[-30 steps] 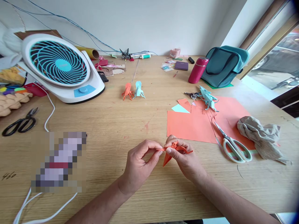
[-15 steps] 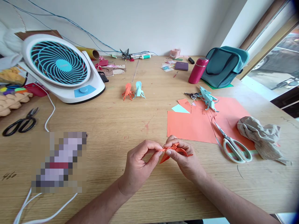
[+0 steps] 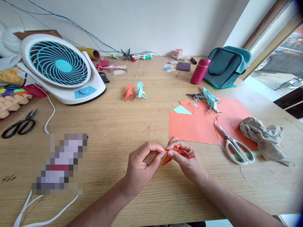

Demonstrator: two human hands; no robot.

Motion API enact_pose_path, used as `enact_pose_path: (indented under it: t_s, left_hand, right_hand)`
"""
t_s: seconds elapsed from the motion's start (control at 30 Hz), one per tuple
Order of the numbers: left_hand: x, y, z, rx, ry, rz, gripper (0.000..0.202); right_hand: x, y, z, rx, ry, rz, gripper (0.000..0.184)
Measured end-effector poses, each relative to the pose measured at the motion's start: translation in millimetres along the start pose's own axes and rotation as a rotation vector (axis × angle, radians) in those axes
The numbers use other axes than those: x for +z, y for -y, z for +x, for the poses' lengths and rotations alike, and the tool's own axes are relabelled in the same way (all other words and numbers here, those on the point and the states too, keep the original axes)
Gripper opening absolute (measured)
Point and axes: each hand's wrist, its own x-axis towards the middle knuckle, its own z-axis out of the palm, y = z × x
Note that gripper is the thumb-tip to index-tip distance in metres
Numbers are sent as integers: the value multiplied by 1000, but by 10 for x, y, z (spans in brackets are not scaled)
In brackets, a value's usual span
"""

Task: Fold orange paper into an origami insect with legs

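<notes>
An orange folded-paper figure with pointed limbs is held in both hands above the front of the table. My left hand pinches a thin tip of it between thumb and forefinger. Gripping its body from the other side is my right hand, thumb on top and fingers behind, which hides part of the folds. Farther back stand an orange paper figure and a light-blue one, side by side. Light-blue folded figures lie on orange paper sheets to the right.
White-handled scissors and a crumpled grey cloth lie at the right. A pink flask stands beside a teal bag. On the left are a fan, black-handled scissors and white cables.
Both hands keep the same grip on the orange paper figure. The whole view has shifted very slightly; nothing else visibly moves.
</notes>
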Motion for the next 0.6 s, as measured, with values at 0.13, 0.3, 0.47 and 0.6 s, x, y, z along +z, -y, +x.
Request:
enact_pose_path:
  t_s: [0.13,0.3,0.47,0.6]
  left_hand:
    - [0,9,-4,5,8,10,18]
    - [-1,14,-6,9,12,22,17]
    - [2,4,4,21,16,16,17]
    - [6,1,9,15,18,11,17]
  right_hand:
    - [-4,-5,-4,7,3,1,5]
    - [3,14,-8,14,-4,-10,7]
    - [12,28,-9,27,-4,-11,10]
    - [7,11,-17,24,5,3,7]
